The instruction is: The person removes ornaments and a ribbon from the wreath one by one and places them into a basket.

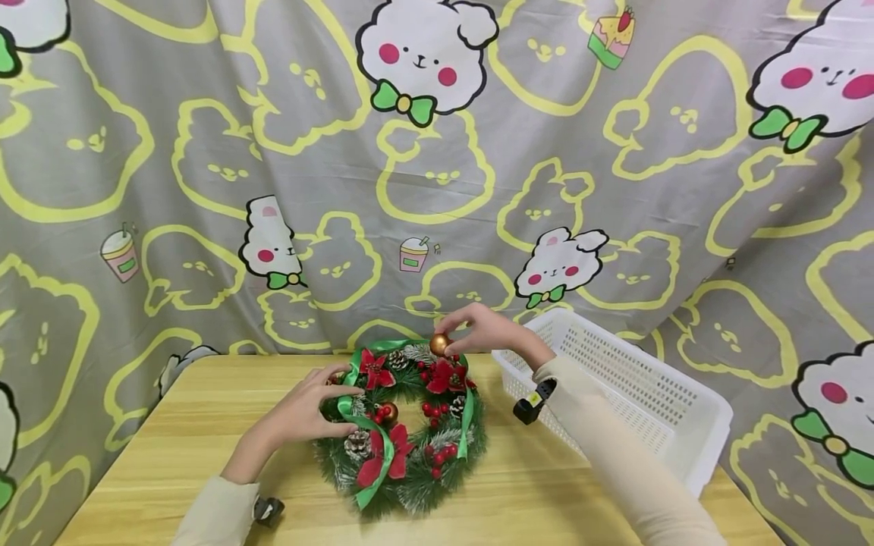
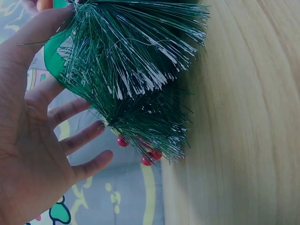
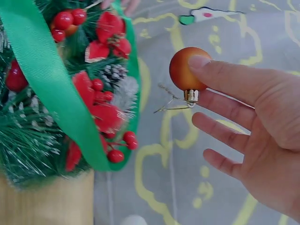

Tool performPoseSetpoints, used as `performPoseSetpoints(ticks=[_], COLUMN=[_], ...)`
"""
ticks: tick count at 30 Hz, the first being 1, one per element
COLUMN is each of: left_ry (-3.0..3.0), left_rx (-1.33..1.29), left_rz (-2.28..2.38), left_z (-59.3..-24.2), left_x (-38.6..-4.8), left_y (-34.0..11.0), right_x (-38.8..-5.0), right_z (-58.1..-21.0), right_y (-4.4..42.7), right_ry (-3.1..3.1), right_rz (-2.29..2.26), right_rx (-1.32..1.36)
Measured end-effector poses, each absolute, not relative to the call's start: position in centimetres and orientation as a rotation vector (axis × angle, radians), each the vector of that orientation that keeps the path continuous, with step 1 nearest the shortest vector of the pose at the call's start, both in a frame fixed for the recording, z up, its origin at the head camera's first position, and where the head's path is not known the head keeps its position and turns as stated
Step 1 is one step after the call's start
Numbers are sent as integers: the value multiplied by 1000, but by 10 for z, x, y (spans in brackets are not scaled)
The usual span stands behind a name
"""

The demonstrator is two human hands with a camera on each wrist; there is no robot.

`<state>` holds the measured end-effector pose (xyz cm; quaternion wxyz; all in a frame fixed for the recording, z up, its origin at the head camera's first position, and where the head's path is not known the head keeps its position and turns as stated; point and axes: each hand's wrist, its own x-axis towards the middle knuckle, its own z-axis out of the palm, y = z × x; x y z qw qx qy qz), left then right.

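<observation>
Here's your right hand [image 1: 483,331], reaching over the far edge of the wreath [image 1: 426,491], wrist bent inward, thumb and index finger pinching a copper-coloured bauble [image 3: 183,69]. Your other three fingers fan out loosely beneath, and the right-wrist view has the bauble clear of the greenery. Your left hand [image 1: 305,407] is at the wreath's left side, thumb along the needles, fingers spread and nearly straight, touching rather than clenching.

And look at that bauble: round, satiny, with a ribbed gold cap [image 3: 191,95] and a thin twisted wire [image 3: 169,104] trailing from it. The wreath lies flat on the wood-grained table [image 1: 198,432], a bristly ring of green needles with white-frosted tips. Glossy green ribbon [image 1: 390,455] loops across it, among velvety-looking red poinsettias [image 1: 375,370], shiny round berries [image 1: 437,459] and a rough, scaly pinecone [image 1: 357,444]. A second copper bauble [image 1: 388,412] nestles at the inner edge. Off to your right sits a white plastic basket [image 1: 631,356], its walls perforated.
</observation>
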<state>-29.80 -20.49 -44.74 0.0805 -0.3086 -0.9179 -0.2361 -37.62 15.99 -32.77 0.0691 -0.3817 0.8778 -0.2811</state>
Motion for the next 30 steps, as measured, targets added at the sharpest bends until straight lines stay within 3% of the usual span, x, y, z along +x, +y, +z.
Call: performPoseSetpoints(ticks=[15,30], left_ry=[-2732,-2729], left_rx=[-919,-918], left_rz=[-704,-706], left_z=[-447,-445], left_x=[-297,-295], left_y=[-204,-203], right_x=[-360,-354], right_z=[-298,-311], right_y=[236,303], right_ry=[2684,2864], right_rz=[-972,-896], right_rx=[-905,-768])
